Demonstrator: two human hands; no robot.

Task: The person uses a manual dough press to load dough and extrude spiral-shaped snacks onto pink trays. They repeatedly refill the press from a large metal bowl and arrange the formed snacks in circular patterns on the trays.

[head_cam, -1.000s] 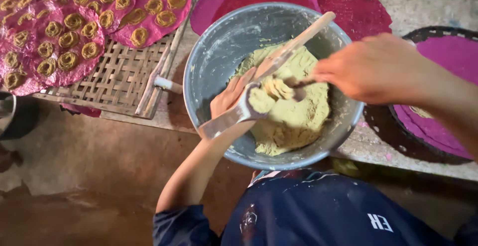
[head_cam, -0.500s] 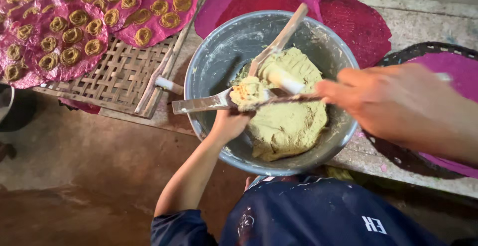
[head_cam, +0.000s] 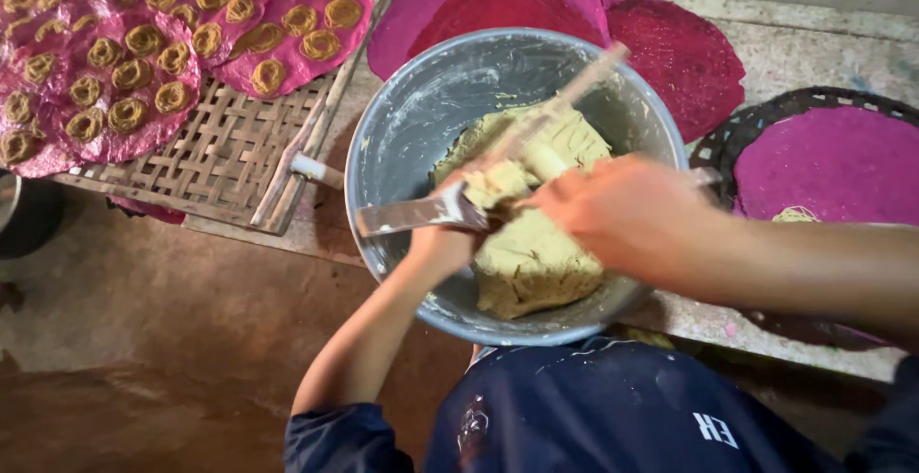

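in the head view, one grey metal bowl [head_cam: 421, 119] held a yellowish dough mass [head_cam: 531, 253]. the left hand [head_cam: 445, 241] gripped a flat metal scraper [head_cam: 412, 214] with closed fingers. the right hand [head_cam: 622, 214] pressed the dough; its finger state was blurred. a bamboo tray [head_cam: 230, 147] carried pink sheets [head_cam: 144, 42] on the stone counter [head_cam: 814, 52].

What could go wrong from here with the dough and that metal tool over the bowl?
1. The left hand holds a flat metal tool carrying a lump of dough; the lump sits near the handle end and might slide off, though probably back into the grey bowl.
2. The right hand works close against the tool, so fingers may catch its edge.
3. The bowl sits at the ledge's front edge; hard pressing could tip it.
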